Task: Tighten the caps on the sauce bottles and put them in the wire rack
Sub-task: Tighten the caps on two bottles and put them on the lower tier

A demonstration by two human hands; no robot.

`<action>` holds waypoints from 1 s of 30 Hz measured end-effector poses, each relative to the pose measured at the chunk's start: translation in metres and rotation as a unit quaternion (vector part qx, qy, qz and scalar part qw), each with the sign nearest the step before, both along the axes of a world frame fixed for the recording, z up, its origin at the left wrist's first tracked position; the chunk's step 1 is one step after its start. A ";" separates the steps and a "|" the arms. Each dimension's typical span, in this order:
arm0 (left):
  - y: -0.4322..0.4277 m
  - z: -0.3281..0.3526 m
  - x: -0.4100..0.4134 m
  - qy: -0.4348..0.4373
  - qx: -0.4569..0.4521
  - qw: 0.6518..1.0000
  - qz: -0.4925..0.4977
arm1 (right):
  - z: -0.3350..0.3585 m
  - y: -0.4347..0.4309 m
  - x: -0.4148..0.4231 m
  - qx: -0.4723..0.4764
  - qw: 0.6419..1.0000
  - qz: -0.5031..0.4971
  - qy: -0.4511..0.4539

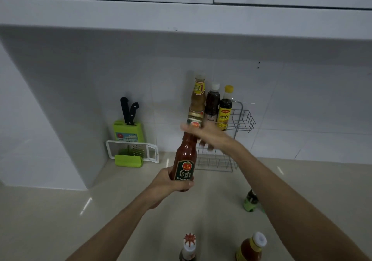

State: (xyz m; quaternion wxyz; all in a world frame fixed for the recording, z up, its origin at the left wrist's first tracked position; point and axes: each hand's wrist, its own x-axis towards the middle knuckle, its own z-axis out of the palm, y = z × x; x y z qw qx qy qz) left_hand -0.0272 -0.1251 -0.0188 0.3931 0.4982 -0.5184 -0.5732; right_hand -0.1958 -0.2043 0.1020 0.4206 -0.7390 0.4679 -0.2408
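My left hand (pixel 173 182) grips the base of a red sauce bottle (pixel 186 156) with a green label, held tilted above the counter. My right hand (pixel 203 135) is wrapped around the bottle's top and hides its cap; the hand is motion-blurred. Behind them the wire rack (pixel 244 120) stands against the tiled wall. Its upper tier holds three bottles: a tall brown one (pixel 198 97), a dark one with a white cap (pixel 212 103) and a dark one with a yellow cap (pixel 225 109).
On the counter stand a green-capped bottle (pixel 250 201) at right, a white-capped bottle (pixel 189 246) and an orange sauce bottle (pixel 252 247) at the near edge. A green knife block (pixel 127 131) and a white grater (pixel 132 152) sit in the left corner.
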 end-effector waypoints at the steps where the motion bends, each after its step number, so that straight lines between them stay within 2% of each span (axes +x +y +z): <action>1: -0.001 -0.005 -0.001 -0.004 0.003 1.000 0.003 | -0.018 0.004 -0.004 0.032 0.999 0.028 0.021; 3: -0.007 -0.015 -0.005 -0.011 0.008 1.000 -0.005 | -0.052 0.008 -0.010 0.084 0.996 0.032 0.004; 6: -0.021 -0.026 -0.015 -0.031 0.025 0.998 -0.042 | -0.087 0.005 -0.022 0.118 0.989 -0.037 -0.083; 9: -0.044 -0.035 -0.017 -0.070 0.047 0.992 -0.092 | -0.109 -0.004 -0.032 0.111 0.980 -0.101 -0.130; 12: -0.073 -0.045 -0.008 -0.129 0.073 0.985 -0.093 | -0.127 -0.022 -0.038 0.067 0.966 -0.193 -0.160; 14: -0.089 -0.050 -0.004 -0.153 0.099 0.981 -0.067 | -0.136 -0.039 -0.037 0.015 0.959 -0.242 -0.147; 17: -0.109 -0.057 -0.005 -0.127 0.140 0.982 -0.013 | -0.151 -0.065 -0.031 -0.037 0.952 -0.286 -0.105; 21: -0.138 -0.063 -0.011 -0.095 0.168 0.981 0.010 | -0.167 -0.087 -0.017 -0.063 0.951 -0.283 -0.107; 27: -0.169 -0.070 -0.022 -0.076 0.178 0.981 0.009 | -0.192 -0.115 -0.007 -0.037 0.954 -0.278 -0.106; 30: -0.180 -0.075 -0.025 -0.075 0.173 0.982 0.006 | -0.199 -0.126 -0.007 -0.033 0.959 -0.271 -0.072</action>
